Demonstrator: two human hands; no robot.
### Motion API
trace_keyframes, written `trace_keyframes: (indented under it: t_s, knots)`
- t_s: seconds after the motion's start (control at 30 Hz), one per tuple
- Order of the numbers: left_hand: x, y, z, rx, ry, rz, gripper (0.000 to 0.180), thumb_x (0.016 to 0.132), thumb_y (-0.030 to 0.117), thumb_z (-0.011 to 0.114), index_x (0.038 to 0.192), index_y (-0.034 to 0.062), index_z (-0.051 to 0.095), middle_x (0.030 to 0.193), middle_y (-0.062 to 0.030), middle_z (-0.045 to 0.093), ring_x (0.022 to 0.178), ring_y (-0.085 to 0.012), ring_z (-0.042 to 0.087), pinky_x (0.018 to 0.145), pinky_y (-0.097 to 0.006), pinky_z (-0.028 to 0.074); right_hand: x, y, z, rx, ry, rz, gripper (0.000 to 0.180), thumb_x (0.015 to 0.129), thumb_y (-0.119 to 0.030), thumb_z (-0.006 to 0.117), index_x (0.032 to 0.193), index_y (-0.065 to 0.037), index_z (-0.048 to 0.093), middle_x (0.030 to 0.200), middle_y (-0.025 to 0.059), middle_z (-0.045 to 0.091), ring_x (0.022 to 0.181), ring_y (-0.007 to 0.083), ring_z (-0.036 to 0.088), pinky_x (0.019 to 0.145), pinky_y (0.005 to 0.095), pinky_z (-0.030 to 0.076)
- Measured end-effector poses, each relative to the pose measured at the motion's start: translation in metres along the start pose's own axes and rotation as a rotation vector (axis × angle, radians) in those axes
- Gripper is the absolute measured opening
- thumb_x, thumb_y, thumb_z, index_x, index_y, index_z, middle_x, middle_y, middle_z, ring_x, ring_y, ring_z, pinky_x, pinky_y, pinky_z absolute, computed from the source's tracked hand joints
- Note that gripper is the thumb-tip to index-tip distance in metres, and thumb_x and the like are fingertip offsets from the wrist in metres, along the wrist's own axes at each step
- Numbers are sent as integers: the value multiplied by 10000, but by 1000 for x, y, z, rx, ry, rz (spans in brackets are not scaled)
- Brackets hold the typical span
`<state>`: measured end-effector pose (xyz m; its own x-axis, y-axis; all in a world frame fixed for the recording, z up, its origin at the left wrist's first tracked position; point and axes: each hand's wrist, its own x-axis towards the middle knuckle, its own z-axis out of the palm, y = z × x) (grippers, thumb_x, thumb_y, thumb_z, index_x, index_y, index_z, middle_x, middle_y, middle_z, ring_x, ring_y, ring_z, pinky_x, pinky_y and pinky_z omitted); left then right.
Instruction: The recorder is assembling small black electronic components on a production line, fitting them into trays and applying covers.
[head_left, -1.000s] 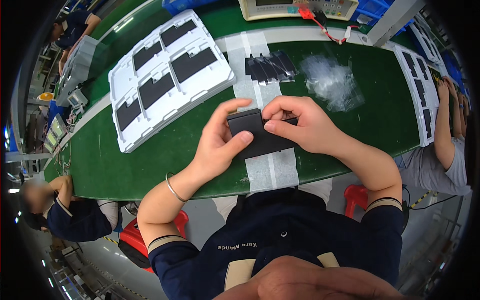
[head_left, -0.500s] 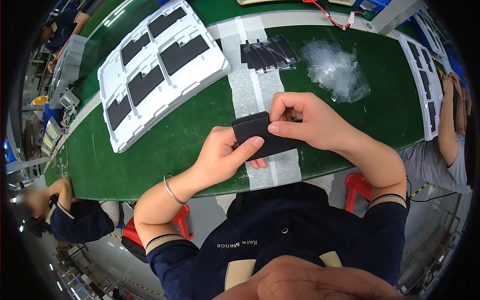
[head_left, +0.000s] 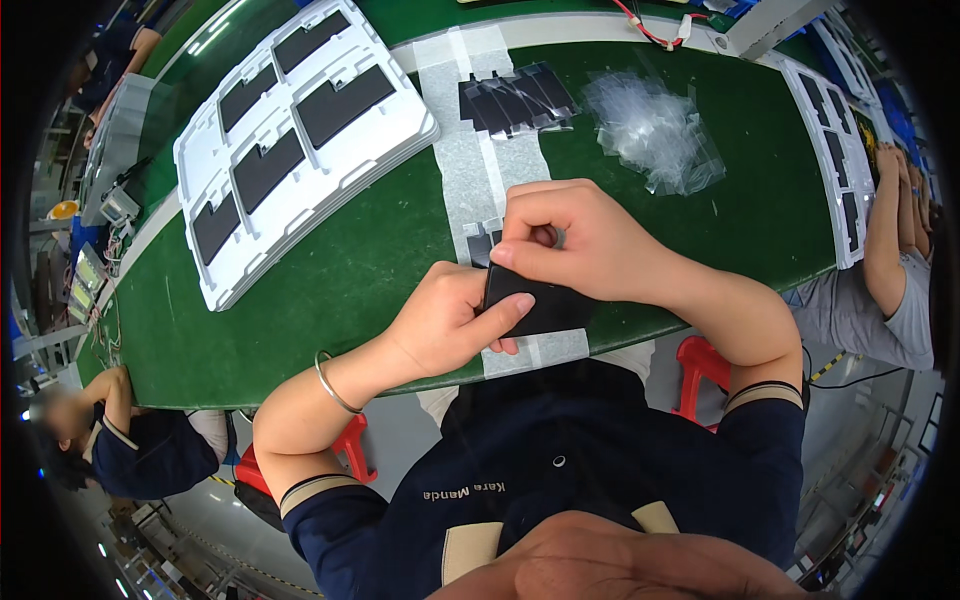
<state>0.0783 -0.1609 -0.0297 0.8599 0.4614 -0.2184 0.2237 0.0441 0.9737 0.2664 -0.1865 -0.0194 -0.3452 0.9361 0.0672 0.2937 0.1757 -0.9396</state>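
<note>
My left hand (head_left: 455, 318) grips a flat black rectangular panel (head_left: 545, 308) near the front edge of the table, thumb on its face and fingers beneath. Closed in a pinch, my right hand (head_left: 570, 238) is at the panel's upper edge. A small piece of dark film (head_left: 482, 247) with clear edges shows beside the right fingertips; its far end is hidden by the hands. Farther back lie a row of overlapping black films with clear tabs (head_left: 517, 100) and a heap of clear plastic film pieces (head_left: 655, 130).
At left, a stack of white trays (head_left: 300, 178) holds several black panels. A pale paper strip (head_left: 450, 140) runs across the green table (head_left: 350, 310). Another white tray (head_left: 818, 140) stands at far right, near another person's arms (head_left: 885, 215). Red stools (head_left: 700, 370) are below.
My right hand has shifted leftward along the panel's upper edge. The small piece of dark film now shows above the panel. The whole view has shifted slightly.
</note>
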Motion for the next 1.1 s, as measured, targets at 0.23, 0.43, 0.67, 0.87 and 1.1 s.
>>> trace_keyframes:
  t_s: [0.23, 0.43, 0.67, 0.87, 1.1]
  knots:
    - [3, 3, 0, 40, 8, -75, 318, 872, 168, 538, 621, -27, 511, 536, -81, 579, 523, -162, 638, 445, -245, 482, -2, 8, 10, -381, 206, -321, 162, 740, -102, 646, 661, -22, 530, 617, 17, 478, 552, 123, 459, 464, 276, 347]
    - [2, -3, 2, -243, 65, -41, 268, 910, 169, 471, 783, -47, 565, 622, -92, 611, 577, -141, 621, 520, -253, 501, -3, -1, -18, 134, 11, 92, 131, 758, -129, 638, 859, -46, 640, 799, 23, 588, 673, 114, 519, 585, 252, 386]
    - [2, -5, 3, -291, 102, 41, 260, 925, 179, 438, 940, -53, 554, 676, -103, 625, 613, -143, 612, 563, -263, 507, -9, -1, -8, -169, 142, -149, 177, 695, -94, 683, 849, -33, 620, 767, 37, 548, 681, 133, 535, 577, 244, 403]
    - [1, -3, 0, -334, 64, 26, 261, 926, 181, 434, 976, -52, 541, 716, -112, 622, 626, -157, 619, 562, -267, 510, -9, -3, -8, -165, 153, -122, 212, 685, -83, 688, 880, -43, 614, 785, 40, 565, 676, 146, 544, 600, 246, 415]
    - [-3, 0, -1, -406, 107, 50, 267, 928, 182, 428, 969, -59, 536, 759, -119, 611, 636, -164, 620, 559, -266, 509, -9, -7, -9, 16, 104, -51, 392, 682, -87, 697, 1048, -71, 556, 794, 26, 601, 707, 130, 571, 638, 248, 421]
